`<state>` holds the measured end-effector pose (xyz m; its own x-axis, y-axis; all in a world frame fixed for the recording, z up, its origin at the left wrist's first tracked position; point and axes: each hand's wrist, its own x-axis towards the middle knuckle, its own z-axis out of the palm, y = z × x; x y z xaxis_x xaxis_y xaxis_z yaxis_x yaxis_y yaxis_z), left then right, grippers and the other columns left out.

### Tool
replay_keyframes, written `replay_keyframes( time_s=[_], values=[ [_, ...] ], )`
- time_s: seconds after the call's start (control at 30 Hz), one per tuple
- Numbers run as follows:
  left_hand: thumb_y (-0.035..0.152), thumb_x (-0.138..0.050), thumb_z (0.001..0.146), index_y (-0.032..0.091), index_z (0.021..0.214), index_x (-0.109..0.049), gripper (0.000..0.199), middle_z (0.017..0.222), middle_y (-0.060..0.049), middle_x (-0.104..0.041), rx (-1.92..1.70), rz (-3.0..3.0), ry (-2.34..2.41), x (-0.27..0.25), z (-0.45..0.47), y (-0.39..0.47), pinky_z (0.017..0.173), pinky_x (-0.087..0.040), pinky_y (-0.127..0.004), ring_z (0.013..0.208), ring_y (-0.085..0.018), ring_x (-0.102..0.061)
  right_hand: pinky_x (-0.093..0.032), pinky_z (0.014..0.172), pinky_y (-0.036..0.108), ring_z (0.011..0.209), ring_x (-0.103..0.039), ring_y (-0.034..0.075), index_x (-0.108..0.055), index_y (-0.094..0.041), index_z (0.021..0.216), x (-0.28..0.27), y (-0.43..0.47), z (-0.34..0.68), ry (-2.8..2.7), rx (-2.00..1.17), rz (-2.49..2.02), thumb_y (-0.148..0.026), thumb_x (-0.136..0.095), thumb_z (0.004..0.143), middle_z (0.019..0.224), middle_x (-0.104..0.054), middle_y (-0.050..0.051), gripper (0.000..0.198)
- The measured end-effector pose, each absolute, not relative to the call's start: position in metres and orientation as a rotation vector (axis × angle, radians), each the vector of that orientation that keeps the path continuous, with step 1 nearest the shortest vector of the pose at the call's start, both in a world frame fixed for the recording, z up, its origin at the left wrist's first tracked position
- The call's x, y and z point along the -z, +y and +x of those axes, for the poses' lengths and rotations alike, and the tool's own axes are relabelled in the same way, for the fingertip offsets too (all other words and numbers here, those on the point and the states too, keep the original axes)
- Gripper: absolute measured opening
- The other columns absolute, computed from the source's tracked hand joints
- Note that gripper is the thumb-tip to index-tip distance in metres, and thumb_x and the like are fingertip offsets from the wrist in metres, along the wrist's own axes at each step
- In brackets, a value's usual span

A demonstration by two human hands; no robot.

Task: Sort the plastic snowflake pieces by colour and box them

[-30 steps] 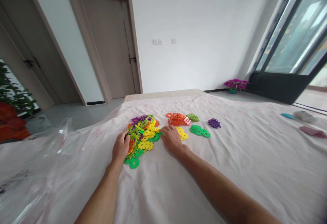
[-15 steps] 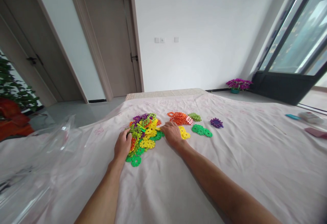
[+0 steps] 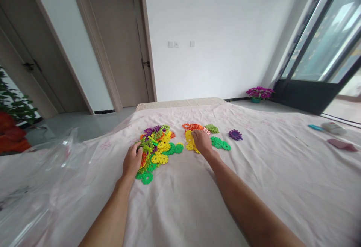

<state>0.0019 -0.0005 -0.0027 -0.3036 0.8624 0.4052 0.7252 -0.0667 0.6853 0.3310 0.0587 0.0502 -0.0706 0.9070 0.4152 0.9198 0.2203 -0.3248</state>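
A mixed pile of interlocking plastic discs in purple, lime, yellow, orange and green lies on the sheet. My left hand rests against the pile's left edge, thumb and forefinger apart, some fingertips hidden. To the right, my right hand is closed, its fingertips at a yellow disc among other yellow discs. Orange discs lie just behind that hand, with a pinkish-red piece partly covered by it. Beyond them are lime discs, green discs and a purple piece.
A pale, wrinkled sheet covers the surface. Clear plastic wrap lies at the left. On the far right are a blue item, a white object and a pink item. A wall and doors stand beyond.
My right hand has moved right, from the mixed pile's edge to the yellow discs, where more yellow now shows. My left hand stays at the pile. The view has shifted slightly.
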Motion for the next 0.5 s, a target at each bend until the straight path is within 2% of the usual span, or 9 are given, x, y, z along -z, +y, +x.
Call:
replay_keyframes(
  time_s=[0.27, 0.4, 0.5],
  values=[
    [0.036, -0.039, 0.092, 0.018, 0.127, -0.059, 0.044, 0.129, -0.011, -0.062, -1.277, 1.744, 2.048, 0.002, 0.001, -0.002, 0.109, -0.041, -0.039, 0.124, -0.024, -0.055, -0.027, 0.062, 0.027, 0.080, -0.059, 0.017, -0.071, -0.019, 0.083, -0.058, 0.058, 0.362, -1.991, -0.022, -1.940, -0.030, -0.041, 0.096, 0.087, -0.070, 0.008, 0.034],
    [0.036, -0.038, 0.093, 0.018, 0.127, -0.059, 0.044, 0.130, -0.011, -0.062, -1.275, 1.736, 2.052, 0.002, 0.001, -0.002, 0.109, -0.041, -0.039, 0.124, -0.024, -0.055, -0.030, 0.064, 0.027, 0.082, -0.061, 0.020, -0.072, -0.020, 0.079, -0.057, 0.055, 0.365, -1.945, 0.035, -2.035, -0.038, -0.045, 0.093, 0.087, -0.071, 0.009, 0.036],
    [0.036, -0.039, 0.092, 0.019, 0.127, -0.059, 0.044, 0.130, -0.010, -0.062, -1.268, 1.729, 2.062, 0.002, 0.002, -0.002, 0.109, -0.041, -0.038, 0.125, -0.024, -0.055, -0.035, 0.070, 0.027, 0.091, -0.061, 0.021, -0.073, -0.022, 0.086, -0.055, 0.054, 0.363, -1.874, 0.097, -1.963, -0.043, -0.049, 0.092, 0.097, -0.071, 0.008, 0.033]
  ],
)
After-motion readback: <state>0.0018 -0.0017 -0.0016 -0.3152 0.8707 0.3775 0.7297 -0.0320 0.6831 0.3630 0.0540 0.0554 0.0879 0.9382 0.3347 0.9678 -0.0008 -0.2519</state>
